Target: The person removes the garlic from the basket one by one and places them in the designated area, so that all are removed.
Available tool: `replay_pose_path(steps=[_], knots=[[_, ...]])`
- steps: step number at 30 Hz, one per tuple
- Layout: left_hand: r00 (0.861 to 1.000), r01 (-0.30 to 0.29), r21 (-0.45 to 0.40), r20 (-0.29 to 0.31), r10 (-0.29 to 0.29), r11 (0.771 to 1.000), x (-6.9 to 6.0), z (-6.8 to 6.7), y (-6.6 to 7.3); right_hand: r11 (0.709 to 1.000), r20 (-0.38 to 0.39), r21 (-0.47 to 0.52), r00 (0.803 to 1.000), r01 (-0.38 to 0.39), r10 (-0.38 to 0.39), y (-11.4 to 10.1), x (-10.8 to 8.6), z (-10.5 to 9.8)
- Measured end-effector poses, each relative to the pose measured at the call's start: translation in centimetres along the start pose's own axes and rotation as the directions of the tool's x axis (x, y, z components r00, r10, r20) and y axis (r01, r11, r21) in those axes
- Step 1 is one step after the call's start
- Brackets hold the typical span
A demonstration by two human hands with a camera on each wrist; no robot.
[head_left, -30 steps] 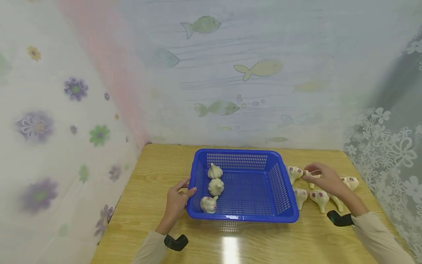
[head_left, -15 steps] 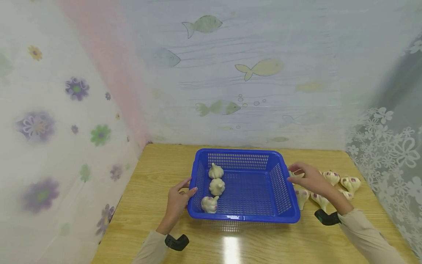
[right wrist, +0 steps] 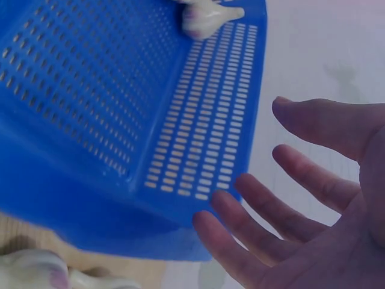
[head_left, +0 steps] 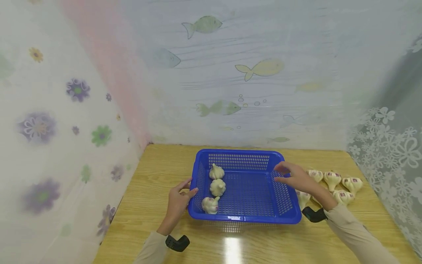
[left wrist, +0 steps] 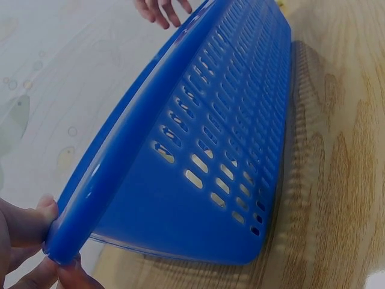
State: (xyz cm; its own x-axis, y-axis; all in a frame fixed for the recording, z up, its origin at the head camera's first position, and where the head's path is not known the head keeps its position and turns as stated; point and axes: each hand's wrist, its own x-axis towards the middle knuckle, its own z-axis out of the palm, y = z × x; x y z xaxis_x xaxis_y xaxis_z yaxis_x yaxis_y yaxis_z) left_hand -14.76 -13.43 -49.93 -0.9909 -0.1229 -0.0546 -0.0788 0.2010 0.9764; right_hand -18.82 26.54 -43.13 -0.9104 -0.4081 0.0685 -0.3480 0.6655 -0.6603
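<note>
A blue perforated plastic basket (head_left: 244, 219) sits on the wooden table. Its left rim is pinched between the thumb and fingers of my left hand (head_left: 178, 201), and the left wrist view shows the thumb (left wrist: 47, 211) and fingertips on a corner of the rim. Three garlic bulbs line the basket's left side: a back one (head_left: 216, 171), a middle one (head_left: 218, 187) and a front one (head_left: 210, 205). My right hand (head_left: 295, 178) hovers over the right rim. Spread fingers (right wrist: 271, 208) with nothing between them appear in the right wrist view.
Several more garlic bulbs (head_left: 332, 179) with purple marks lie on the table (head_left: 158, 165) right of the basket, some partly hidden by the right forearm. A patterned curtain wall (head_left: 211, 135) rises behind the table, with others at both sides.
My right hand has moved left from the garlic bulbs on the table to above the basket's right rim, carrying nothing visible. The left hand, the basket and the bulbs inside stay put.
</note>
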Motion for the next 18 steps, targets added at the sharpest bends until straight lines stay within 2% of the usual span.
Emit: replay_pose_path(steps=[15,18], knots=[[1.0,-0.003,-0.019,0.006,0.003,1.0,-0.1,0.0,-0.1,0.998,0.062,0.048,0.997,0.036,-0.039,-0.7,2.5,1.7],[1.0,0.001,-0.018,0.006,-0.001,1.0,-0.1,0.0,-0.1,0.997,0.079,0.069,0.996,0.024,-0.03,-1.1,2.9,2.0]])
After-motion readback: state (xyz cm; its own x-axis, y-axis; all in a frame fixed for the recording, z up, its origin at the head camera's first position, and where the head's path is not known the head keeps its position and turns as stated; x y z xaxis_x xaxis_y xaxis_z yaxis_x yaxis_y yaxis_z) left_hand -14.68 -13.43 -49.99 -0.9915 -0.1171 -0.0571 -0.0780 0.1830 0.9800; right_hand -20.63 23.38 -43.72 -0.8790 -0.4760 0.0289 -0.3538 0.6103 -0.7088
